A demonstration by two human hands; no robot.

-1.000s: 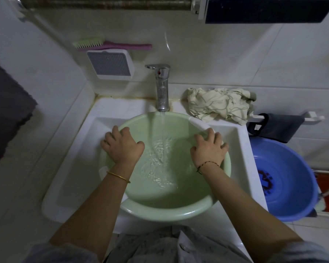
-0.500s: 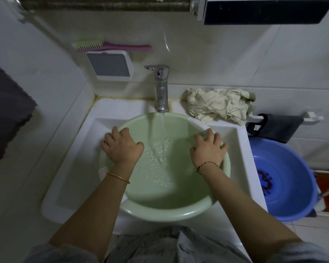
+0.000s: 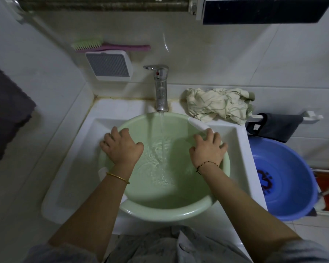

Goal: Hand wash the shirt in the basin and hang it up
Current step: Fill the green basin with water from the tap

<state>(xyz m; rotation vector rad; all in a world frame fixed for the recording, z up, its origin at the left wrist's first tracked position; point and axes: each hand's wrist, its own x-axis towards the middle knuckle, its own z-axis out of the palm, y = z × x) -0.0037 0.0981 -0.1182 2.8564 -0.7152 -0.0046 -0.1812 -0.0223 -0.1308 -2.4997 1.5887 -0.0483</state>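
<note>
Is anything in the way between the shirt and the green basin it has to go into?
Nothing visible blocks it. The crumpled shirt lies on the sink ledge right behind the green basin, next to its far right rim. The basin holds only water from the running tap. The right hand rests on the rim nearest it.

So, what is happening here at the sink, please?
A person is filling a green basin that sits in the white sink. Water runs from the tap into it. The left hand and the right hand each rest on the basin's rim, one on each side. The crumpled shirt lies on the sink's back ledge, not yet in the water. A blue basin stands to the right.
</note>
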